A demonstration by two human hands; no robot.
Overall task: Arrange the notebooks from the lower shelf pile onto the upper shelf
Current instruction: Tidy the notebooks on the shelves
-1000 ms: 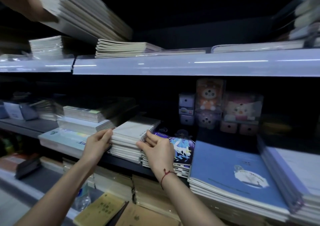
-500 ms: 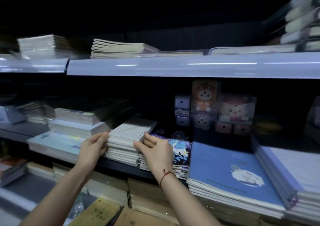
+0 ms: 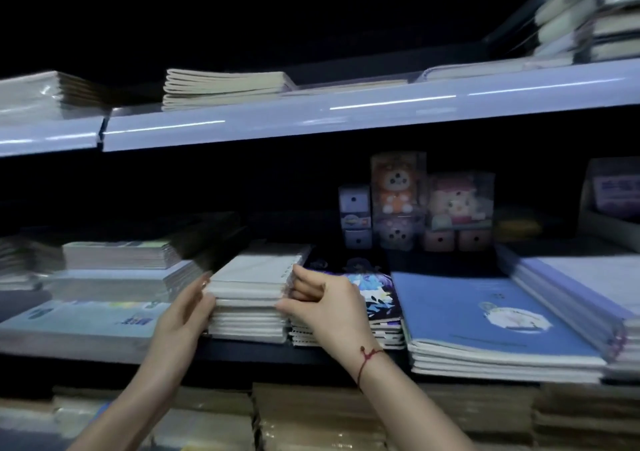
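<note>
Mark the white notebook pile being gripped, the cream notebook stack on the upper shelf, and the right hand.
white notebook pile (image 3: 258, 270): head view, on its top cover.
cream notebook stack (image 3: 225, 88): head view, on the page edges facing front.
right hand (image 3: 330, 303): head view, on the back of the hand.

A glossy pale upper shelf (image 3: 346, 118) throws back streaks of light above a pile of white paper notebooks (image 3: 249, 298), their page edges matt. Shiny clear film wraps the stack (image 3: 45, 97) at far left (its folds glint). Smooth blue card covers (image 3: 485, 312) lie to the right, behind them clear plastic boxes (image 3: 429, 201) holding plush toys. A red thread bracelet (image 3: 367, 359) circles one wrist.
</note>
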